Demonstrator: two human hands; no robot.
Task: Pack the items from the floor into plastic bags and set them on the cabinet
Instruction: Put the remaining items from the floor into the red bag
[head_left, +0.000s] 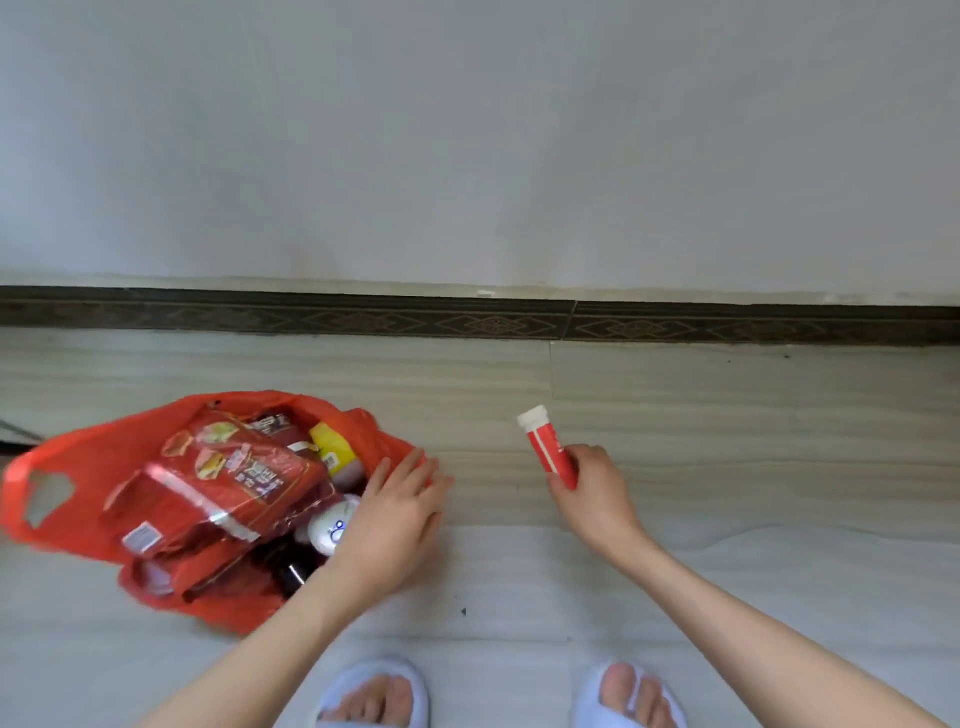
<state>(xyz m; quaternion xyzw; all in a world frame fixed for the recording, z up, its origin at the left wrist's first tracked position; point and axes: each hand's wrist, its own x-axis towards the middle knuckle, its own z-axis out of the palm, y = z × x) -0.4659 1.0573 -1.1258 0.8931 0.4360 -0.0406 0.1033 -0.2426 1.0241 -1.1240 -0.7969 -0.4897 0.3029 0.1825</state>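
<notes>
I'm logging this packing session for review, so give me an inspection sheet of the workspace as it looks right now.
Surface: pale tiled floor.
Job's things: red plastic bag lies open on the floor, holding red snack packets, a yellow-labelled item and a white round container; red tube with white cap, held clear of the floor.
Clutter: nothing seen.
Hands: left hand grips the bag's rim; right hand grips the tube.
Cables: nothing seen.
Surroundings: grey wall, dark patterned skirting, slippers.
</notes>
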